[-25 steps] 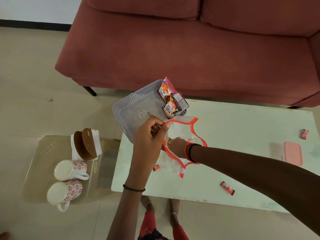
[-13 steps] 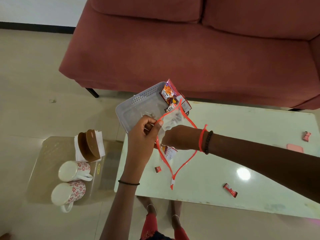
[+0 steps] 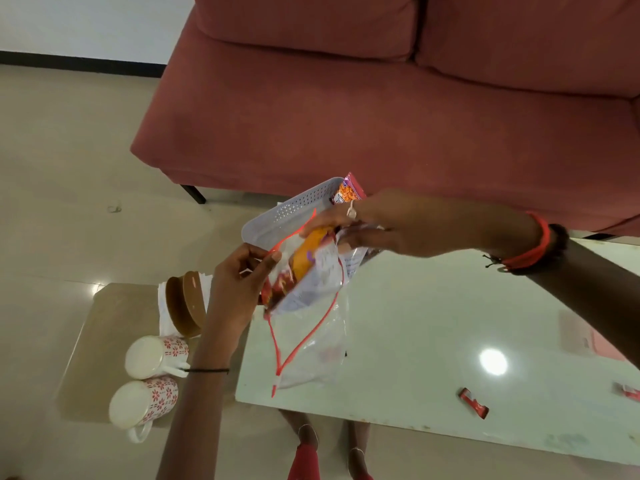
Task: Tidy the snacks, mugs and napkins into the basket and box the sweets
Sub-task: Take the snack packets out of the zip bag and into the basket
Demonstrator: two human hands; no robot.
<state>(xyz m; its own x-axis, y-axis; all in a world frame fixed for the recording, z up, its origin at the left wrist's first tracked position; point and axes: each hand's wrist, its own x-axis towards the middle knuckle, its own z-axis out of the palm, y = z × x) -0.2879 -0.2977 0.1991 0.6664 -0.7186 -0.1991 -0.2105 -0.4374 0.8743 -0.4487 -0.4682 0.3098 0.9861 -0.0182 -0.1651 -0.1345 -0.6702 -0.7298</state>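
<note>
Above the counter's (image 3: 415,341) left end, the left hand (image 3: 239,282) pinches the red rim of a clear zip bag (image 3: 318,344). The right hand (image 3: 398,226) grips an orange snack packet (image 3: 306,252) at the bag's gaping mouth, just before the basket (image 3: 277,216). A wrapped sweet (image 3: 473,407) lies on the counter.

Single head-worn wide-angle view, facing forward and down, close above the table (image 3: 415,323), sofa (image 3: 346,116) beyond

Soft, even indoor light. A ceiling lamp glares on the glossy tabletop (image 3: 493,362) and faintly on the floor (image 3: 92,288). Wide-angle bending at edges; hands slightly motion-blurred.
</note>
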